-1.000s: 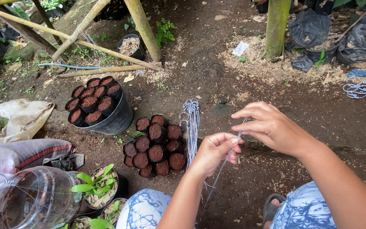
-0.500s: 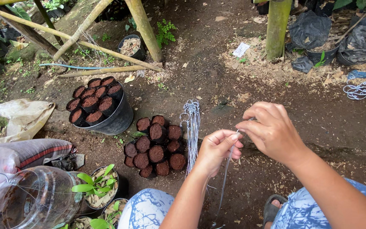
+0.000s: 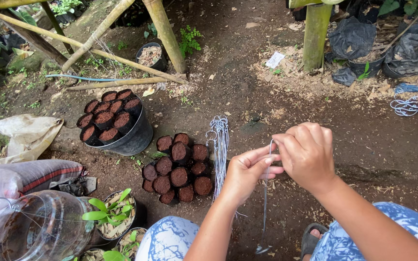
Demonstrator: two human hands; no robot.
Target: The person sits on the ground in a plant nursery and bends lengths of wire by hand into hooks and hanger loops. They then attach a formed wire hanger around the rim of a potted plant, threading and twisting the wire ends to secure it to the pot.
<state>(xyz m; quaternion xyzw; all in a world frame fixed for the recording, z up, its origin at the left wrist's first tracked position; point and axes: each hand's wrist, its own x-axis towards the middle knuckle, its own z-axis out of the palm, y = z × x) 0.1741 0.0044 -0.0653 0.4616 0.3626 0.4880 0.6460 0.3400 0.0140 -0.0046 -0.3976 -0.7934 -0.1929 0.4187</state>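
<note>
While both hands pinch one thin wire [image 3: 265,193] at its top bend, left hand [image 3: 247,171] and right hand [image 3: 308,154] fingers pressed together, the wire bundle [image 3: 219,150] lies unused beside the filled pots [image 3: 177,166]; shaping looks barely begun.

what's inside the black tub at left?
The black tub is packed with small black pots filled with brown fibrous growing medium, nine tops showing. Anything beneath them, and the tub's bottom, is covered. Both hands work a thin wire off to the right.
</note>
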